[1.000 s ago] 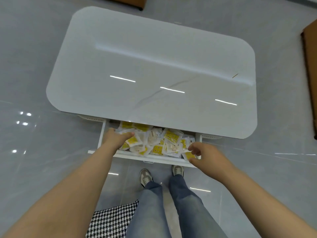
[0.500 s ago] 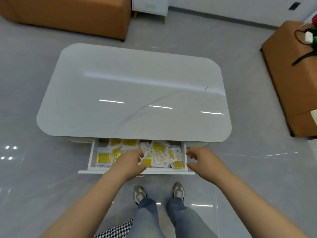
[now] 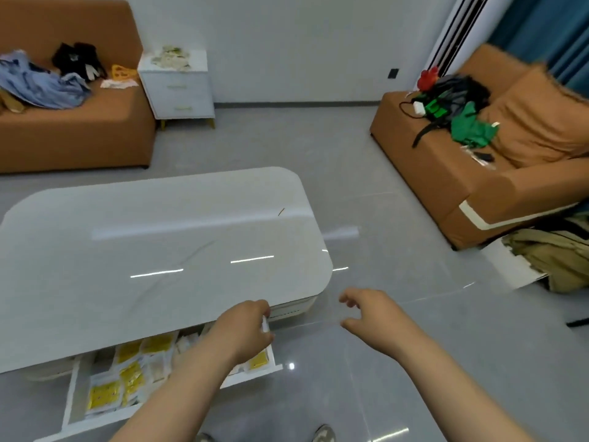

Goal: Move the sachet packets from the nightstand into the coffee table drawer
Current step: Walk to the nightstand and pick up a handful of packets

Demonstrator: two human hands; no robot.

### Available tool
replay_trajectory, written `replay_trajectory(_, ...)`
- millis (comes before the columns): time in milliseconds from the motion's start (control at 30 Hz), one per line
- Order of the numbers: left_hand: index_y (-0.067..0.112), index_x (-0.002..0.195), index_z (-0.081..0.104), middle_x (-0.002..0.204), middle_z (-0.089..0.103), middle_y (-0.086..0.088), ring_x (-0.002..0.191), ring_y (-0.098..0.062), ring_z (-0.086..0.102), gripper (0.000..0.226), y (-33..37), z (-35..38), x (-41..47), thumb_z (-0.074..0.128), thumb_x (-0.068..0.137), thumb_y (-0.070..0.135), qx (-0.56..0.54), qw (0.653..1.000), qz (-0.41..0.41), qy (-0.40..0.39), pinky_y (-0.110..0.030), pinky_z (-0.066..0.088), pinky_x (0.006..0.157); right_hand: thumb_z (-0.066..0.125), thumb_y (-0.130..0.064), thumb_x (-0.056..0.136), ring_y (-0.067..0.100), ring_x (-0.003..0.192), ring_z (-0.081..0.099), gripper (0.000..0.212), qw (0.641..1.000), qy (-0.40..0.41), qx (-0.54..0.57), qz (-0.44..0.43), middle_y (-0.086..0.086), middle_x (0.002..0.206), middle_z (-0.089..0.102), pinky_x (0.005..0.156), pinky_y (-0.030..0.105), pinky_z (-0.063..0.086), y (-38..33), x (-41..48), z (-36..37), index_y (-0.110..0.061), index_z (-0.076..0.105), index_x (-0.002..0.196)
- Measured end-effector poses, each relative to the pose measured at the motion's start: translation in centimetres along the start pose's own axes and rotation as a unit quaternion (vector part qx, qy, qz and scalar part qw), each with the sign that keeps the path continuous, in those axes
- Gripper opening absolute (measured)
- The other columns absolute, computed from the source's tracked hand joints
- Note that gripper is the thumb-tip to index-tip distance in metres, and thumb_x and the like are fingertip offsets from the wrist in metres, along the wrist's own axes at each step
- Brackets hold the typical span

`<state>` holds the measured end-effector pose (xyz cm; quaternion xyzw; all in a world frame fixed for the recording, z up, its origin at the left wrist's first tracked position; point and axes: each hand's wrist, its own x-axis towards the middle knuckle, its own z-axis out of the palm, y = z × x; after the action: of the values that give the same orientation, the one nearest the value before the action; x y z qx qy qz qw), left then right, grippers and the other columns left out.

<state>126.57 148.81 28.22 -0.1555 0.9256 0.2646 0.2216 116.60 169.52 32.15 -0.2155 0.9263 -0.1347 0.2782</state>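
The white coffee table has its drawer pulled out toward me. Several yellow-and-white sachet packets lie loose inside it. My left hand hovers over the drawer's right end with loosely curled fingers, and I see nothing in it. My right hand hangs over the floor just right of the table, its fingers spread and empty. Far back against the wall stands the white nightstand, with a pile of sachet packets on top.
An orange sofa with clothes on it sits left of the nightstand. An orange armchair with green items and cables stands at the right, and bags lie on the floor beside it. Grey tiled floor runs between table and nightstand.
My view has lifted and swung right, bringing the nightstand and sofas into sight. My left hand has come up out of the sachets to the drawer's right end. My right hand has drifted right of the table.
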Motion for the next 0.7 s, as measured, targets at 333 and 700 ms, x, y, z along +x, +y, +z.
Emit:
replay_trajectory(333, 0.024, 0.13, 0.049, 0.126, 0.057, 0.004, 0.113, -0.016, 0.055, 0.046, 19.9, 1.6, 7.1, 0.059, 0.087, 0.036, 0.035, 0.994, 0.104, 0.003, -0.023, 0.041, 0.089, 0.061, -0.027, 0.088, 0.012, 0.114, 0.056, 0.039, 0.995, 0.068, 0.028, 0.071, -0.002, 0.126, 0.059, 0.09, 0.02, 0.04, 16.4, -2.1, -9.2, -0.023, 0.055, 0.127)
replay_trajectory(700, 0.024, 0.129, 0.05, 0.124, 0.057, 0.006, 0.109, -0.015, 0.056, 0.042, 30.2, -2.6, 19.9, 0.058, 0.089, 0.033, 0.042, 0.986, 0.162, -0.024, -0.023, 0.043, 0.089, 0.06, -0.031, 0.09, 0.012, 0.113, 0.054, 0.038, 0.988, 0.09, 0.046, 0.119, -0.004, 0.126, 0.058, 0.087, 0.021, 0.041, 25.3, 6.2, -17.3, -0.025, 0.056, 0.127)
